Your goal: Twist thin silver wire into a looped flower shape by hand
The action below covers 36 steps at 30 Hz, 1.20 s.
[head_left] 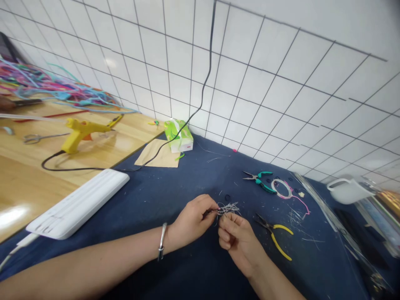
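A small tangle of thin silvery wires [230, 207] sits between my two hands, above the dark blue cloth [156, 196]. My left hand [194, 217] is closed in a pinch on the left end of the wires. From the right, my right hand [238, 238] has its fingers curled and its thumb and forefinger pressed together at the lower edge of the same wires. Just right of that hand lie yellow-handled pliers [276, 237], jaws toward the hand. Farther back rest green-handled needle-nose pliers [261, 180]. A small black ring [227, 197] lies behind the wires.
A white power strip [81, 204] lies at left, near a yellow glue gun [81, 132] whose black cord [93, 168] crosses the cloth. A tissue pack [178, 135] stands against the tiled wall. Right are a ribbon spool [281, 188], loose wire bits [296, 216] and a white cup [350, 191].
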### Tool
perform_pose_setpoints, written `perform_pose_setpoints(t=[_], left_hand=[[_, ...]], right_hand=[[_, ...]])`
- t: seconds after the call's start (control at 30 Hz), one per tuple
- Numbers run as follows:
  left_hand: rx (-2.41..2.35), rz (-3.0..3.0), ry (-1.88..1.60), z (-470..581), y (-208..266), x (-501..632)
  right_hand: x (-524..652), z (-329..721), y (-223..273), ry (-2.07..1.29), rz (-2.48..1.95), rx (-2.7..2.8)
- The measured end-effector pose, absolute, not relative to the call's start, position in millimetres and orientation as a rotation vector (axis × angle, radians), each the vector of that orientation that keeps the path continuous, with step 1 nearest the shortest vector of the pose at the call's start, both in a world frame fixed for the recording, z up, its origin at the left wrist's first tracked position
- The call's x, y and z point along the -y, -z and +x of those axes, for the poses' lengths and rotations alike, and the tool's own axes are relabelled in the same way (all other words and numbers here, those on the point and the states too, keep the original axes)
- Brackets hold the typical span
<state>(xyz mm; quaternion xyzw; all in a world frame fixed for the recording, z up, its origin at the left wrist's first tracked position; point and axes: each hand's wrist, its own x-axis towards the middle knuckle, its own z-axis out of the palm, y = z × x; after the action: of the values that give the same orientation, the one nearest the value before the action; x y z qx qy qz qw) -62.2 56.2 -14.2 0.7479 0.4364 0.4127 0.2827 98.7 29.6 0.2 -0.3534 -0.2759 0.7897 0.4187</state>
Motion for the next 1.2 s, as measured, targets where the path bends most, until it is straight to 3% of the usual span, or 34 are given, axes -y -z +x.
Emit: perform_pose_setpoints(t=[0.2,0.33,0.7,1.2], left_hand=[[-1.285,1.877,-1.094,-65,14,-62],[-1.318,1.745,-1.055,-65,13,-66],[-0.766,1.255,-0.871,-61,13,-58],[-0.705,0.901,-0.79,-60,9,-56]], right_hand=[[-23,95,-5,-2.052,-0.706,0.762],[-24,97,-10,-1.909,-0.693,0.783],[-36,103,4,-1.823,-0.751,0.608],[-37,103,5,-1.727,-0.929,0.959]])
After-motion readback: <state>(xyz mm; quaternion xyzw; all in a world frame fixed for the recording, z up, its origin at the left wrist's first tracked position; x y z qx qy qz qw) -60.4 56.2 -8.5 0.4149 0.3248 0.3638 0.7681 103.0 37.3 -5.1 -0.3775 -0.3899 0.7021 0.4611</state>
